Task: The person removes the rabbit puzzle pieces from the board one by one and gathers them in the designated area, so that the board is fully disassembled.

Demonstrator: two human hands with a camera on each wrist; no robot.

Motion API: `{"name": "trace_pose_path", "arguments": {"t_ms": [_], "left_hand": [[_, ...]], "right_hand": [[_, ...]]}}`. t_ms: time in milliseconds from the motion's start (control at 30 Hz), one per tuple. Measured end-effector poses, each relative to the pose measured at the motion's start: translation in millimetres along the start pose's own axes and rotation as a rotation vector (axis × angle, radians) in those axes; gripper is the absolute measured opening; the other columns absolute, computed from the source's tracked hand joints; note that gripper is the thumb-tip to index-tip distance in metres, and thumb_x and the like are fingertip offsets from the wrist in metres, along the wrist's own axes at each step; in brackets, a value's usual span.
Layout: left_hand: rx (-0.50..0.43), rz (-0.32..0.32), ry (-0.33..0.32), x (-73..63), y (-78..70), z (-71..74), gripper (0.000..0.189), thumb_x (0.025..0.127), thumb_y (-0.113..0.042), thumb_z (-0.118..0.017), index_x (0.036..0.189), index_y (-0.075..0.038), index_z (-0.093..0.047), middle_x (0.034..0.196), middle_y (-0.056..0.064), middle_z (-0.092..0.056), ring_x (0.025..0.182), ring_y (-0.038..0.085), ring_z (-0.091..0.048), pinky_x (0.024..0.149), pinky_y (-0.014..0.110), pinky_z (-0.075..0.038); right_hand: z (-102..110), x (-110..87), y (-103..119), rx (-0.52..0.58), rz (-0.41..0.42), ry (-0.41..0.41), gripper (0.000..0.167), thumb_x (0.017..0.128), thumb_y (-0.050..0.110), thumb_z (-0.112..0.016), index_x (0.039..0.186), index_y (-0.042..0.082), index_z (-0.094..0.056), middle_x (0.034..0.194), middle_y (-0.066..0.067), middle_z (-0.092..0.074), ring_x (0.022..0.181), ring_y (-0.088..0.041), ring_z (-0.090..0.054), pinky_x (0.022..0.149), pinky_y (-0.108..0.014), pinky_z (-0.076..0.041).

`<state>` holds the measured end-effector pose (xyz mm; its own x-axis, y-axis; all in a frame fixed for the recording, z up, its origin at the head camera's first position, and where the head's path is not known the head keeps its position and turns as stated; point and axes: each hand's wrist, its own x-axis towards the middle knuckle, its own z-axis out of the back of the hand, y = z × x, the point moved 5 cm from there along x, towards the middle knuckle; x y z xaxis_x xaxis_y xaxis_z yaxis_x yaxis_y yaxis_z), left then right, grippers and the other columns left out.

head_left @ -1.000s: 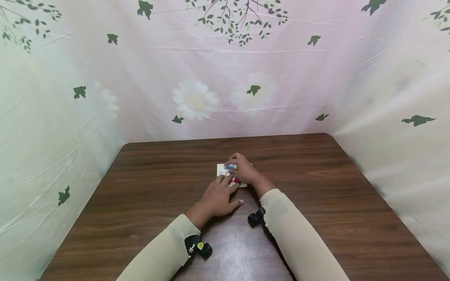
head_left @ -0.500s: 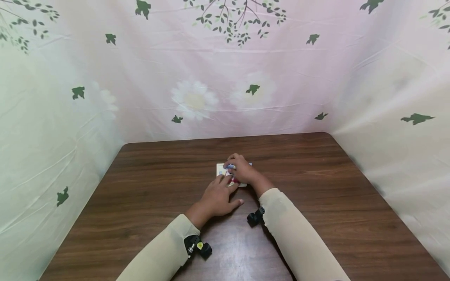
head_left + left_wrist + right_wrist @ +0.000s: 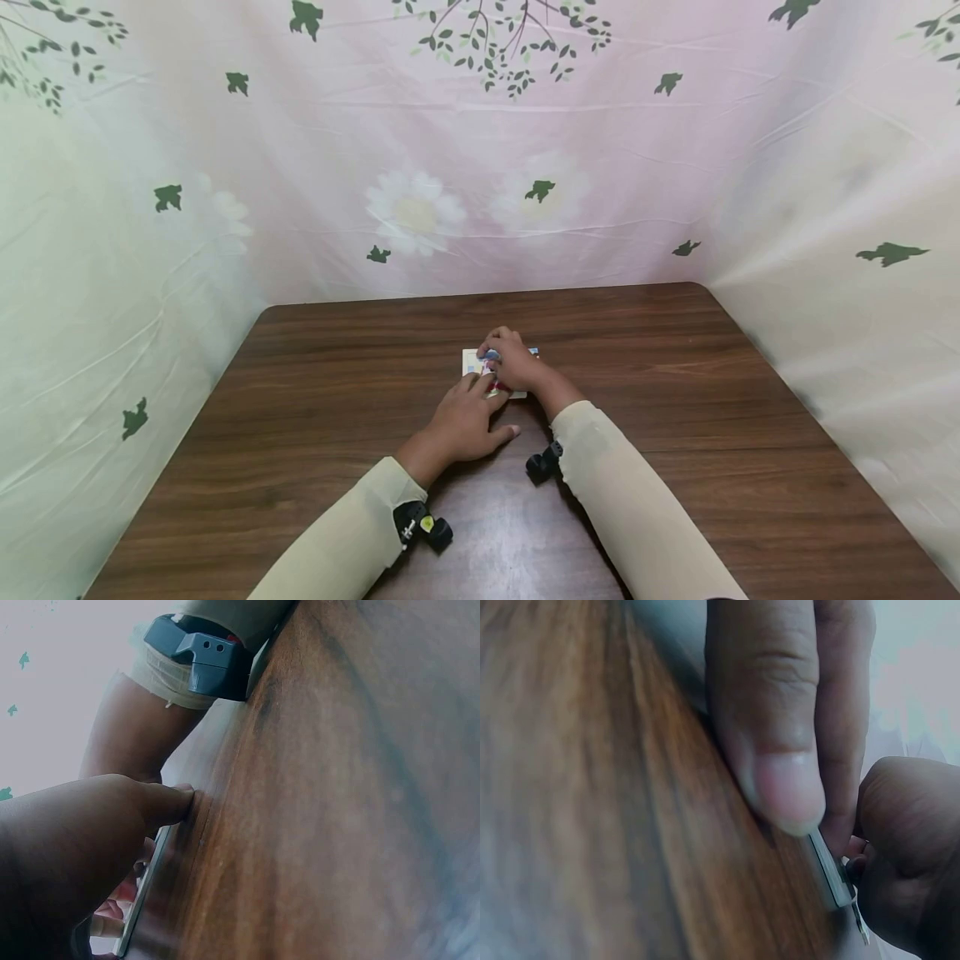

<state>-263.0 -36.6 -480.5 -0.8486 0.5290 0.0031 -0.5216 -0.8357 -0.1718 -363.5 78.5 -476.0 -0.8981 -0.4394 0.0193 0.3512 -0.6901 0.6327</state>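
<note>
A small flat white board point(image 3: 470, 360) with coloured pictures lies on the table. My left hand point(image 3: 465, 421) rests on its near-left part, fingers extended and thumb spread out over the table. My right hand point(image 3: 517, 362) bends over the far side of the board and pinches a small blue piece point(image 3: 491, 355), whose exact kind is hidden by the fingers. Red print shows between the hands. From the left wrist, the board's pale edge point(image 3: 142, 900) appears below the fingers. The right wrist view has the left thumb point(image 3: 780, 712) large in front, by the board's edge point(image 3: 831, 870).
The brown wooden table point(image 3: 337, 375) extends all round the board. A patterned cloth point(image 3: 465, 167) hangs behind it and along both sides. Black wrist cameras point(image 3: 437, 534) sit on the light sleeves, low over the tabletop.
Both hands hold nearly the same place on the board. The right hand shifts only very slightly, and a bit more blue shows at the board's far-right corner.
</note>
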Motion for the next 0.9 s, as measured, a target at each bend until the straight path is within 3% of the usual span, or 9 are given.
{"name": "trace_pose_path", "arguments": {"t_ms": [400,900], "left_hand": [[0.004,-0.005,-0.002,0.0,0.0,-0.7,0.068,0.107,-0.064,-0.057,0.163,-0.026,-0.054,0.178,0.008,-0.035,0.161,0.037,-0.036,0.13,0.055,-0.037],[0.008,-0.017,-0.02,-0.7,0.2,-1.1,0.067,0.107,-0.064,-0.058,0.162,-0.025,-0.056,0.177,0.008,-0.037,0.16,0.038,-0.038,0.13,0.056,-0.038]], "right_hand": [[-1.1,0.1,-1.3,0.036,-0.01,-0.018,0.014,0.111,0.007,-0.06,0.121,0.012,-0.068,0.151,-0.014,-0.046,0.146,-0.038,-0.04,0.118,-0.058,-0.046],[-0.6,-1.0,-5.2,0.061,0.032,-0.081,0.014,0.107,0.004,-0.065,0.115,0.014,-0.071,0.141,-0.014,-0.057,0.14,-0.038,-0.048,0.113,-0.058,-0.049]]}}
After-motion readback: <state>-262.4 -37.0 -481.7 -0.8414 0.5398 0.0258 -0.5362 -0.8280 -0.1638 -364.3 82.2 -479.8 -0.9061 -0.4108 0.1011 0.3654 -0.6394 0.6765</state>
